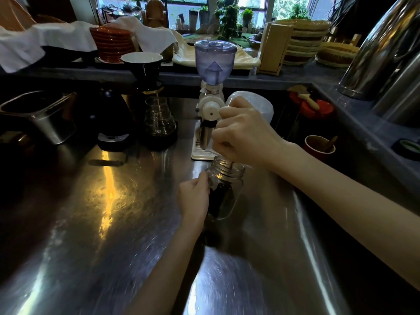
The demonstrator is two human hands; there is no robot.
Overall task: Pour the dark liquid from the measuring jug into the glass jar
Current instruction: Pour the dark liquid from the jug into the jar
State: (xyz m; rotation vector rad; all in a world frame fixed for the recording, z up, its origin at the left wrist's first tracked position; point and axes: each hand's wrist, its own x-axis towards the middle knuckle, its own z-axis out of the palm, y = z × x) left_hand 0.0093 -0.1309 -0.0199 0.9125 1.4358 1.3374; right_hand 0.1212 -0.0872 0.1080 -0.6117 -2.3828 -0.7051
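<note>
Steel counter (95, 212) carries the glass jar (223, 189), upright, mouth up, partly filled with dark liquid. Right hand (245, 133), fingers wrapped round the handle, holds the tipped white measuring jug (254, 103) directly above the mouth, a thin stream falling in. Left hand (195, 198) fingers pinch the jar's left shoulder.

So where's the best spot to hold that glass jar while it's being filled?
Probably low on the body, from the left. The glass jar stands upright on the steel counter with its threaded mouth open to the thin dark stream from the measuring jug in the right hand, so the rim should stay clear. The left hand steadies it from that side, near the shoulder.
</note>
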